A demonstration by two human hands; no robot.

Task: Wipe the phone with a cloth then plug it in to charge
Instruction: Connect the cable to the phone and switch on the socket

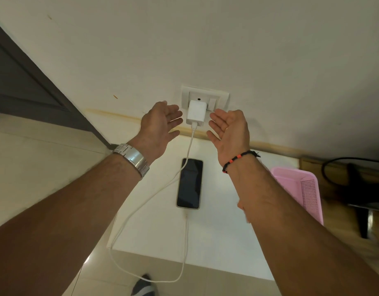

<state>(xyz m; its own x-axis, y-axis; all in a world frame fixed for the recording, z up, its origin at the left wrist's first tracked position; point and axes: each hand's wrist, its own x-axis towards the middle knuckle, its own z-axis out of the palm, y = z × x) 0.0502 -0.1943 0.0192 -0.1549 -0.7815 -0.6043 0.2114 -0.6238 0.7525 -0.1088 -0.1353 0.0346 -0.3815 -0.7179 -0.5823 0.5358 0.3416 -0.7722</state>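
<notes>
A dark-screened phone lies flat on a white tabletop, screen up. A white cable runs from its near end, loops off the table's front edge and climbs to a white charger block plugged into a wall socket. My left hand hovers just left of the charger, palm inward, fingers apart, holding nothing. On the charger's other side my right hand is held the same way, empty. Neither hand touches the charger. No cloth is in view.
A pink perforated basket sits at the table's right edge, partly behind my right forearm. Dark cabling and a black object lie further right. A dark door stands at the left. My foot is on the tiled floor.
</notes>
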